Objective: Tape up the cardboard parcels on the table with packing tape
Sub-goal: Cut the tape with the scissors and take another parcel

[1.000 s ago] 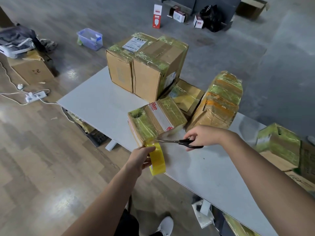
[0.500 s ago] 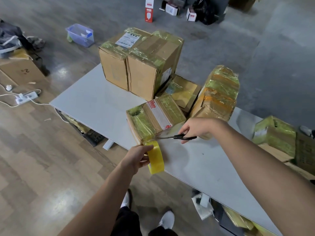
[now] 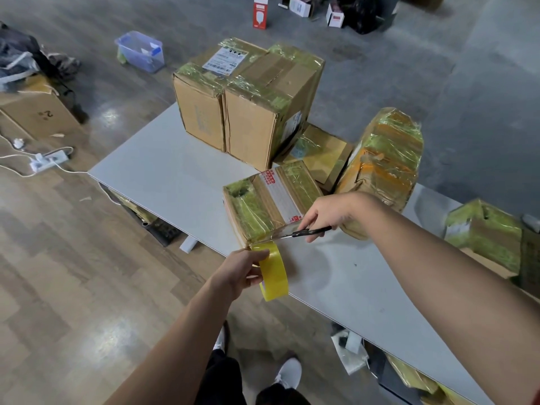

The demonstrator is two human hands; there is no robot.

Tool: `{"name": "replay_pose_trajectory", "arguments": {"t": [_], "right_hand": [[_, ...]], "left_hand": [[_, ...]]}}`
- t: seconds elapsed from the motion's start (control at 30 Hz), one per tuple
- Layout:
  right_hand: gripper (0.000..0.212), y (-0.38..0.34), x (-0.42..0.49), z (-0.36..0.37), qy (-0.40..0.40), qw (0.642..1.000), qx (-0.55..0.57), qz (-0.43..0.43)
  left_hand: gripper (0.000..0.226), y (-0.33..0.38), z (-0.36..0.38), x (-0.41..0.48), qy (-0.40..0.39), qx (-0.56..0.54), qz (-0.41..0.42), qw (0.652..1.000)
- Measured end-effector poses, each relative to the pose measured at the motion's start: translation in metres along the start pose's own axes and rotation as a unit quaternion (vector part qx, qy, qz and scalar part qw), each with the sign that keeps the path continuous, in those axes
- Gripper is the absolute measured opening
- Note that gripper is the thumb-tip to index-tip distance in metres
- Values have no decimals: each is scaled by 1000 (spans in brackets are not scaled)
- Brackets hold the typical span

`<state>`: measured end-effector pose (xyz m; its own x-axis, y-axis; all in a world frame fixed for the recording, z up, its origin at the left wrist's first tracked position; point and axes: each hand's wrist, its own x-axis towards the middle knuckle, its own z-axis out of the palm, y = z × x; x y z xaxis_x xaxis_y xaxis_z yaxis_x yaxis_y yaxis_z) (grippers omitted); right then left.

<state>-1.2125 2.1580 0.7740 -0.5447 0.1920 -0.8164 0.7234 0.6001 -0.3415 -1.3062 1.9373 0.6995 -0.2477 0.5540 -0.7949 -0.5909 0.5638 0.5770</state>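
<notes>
Soft, dim indoor light; pale glare on the floor [image 3: 87, 349], faint shadows on the surface [image 3: 336, 276]; wide-angle bending, mild blur at edges.

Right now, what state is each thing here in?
tape roll, gripped by left hand, strip running to the small parcel
scissors, held by right hand, blades at that strip
small parcel, closed, partly taped, at near edge of table
tall boxes, upright, side by side, tops taped

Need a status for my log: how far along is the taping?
Done: the tall boxes and the bundle behind look taped. In hand: left hand holds the tape roll, right hand sets scissors to the strip off the small parcel. Left: cutting that strip.
</notes>
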Motion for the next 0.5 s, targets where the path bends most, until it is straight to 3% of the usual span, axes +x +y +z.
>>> {"name": "replay_pose_trajectory", "arguments": {"t": [0.5], "right_hand": [[30, 11, 8, -3, -19, 999, 28, 3]], "left_hand": [[3, 2, -4, 6, -2, -3, -12, 1000]]}}
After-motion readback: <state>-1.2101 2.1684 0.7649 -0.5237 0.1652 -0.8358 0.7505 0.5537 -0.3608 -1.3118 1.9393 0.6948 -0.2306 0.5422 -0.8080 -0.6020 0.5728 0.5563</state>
